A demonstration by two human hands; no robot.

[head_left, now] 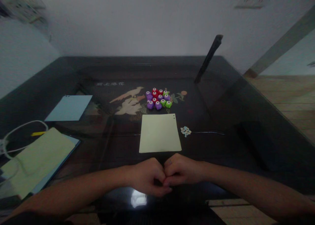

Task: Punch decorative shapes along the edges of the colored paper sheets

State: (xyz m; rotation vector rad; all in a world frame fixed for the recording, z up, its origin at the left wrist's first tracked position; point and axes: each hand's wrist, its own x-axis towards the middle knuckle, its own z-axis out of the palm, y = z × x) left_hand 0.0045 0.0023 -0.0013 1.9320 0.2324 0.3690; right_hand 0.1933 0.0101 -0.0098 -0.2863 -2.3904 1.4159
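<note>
My left hand [145,176] and my right hand [180,170] rest on the dark glossy table [221,146] near its front edge, both curled into loose fists with knuckles touching. Nothing shows inside either fist. Just beyond them lies a pale yellow sheet of paper [159,133] with small holes at its top right corner. Further back sits a cluster of several small red, purple and green punches [158,98]. A small heap of punched paper bits [185,131] lies right of the sheet.
A light blue sheet [69,107] lies at the left. A stack of yellow and blue paper [34,161] and a white cable [14,136] sit at the front left. A dark stick-like object [208,59] leans at the back right. Wooden floor [290,97] shows on the right.
</note>
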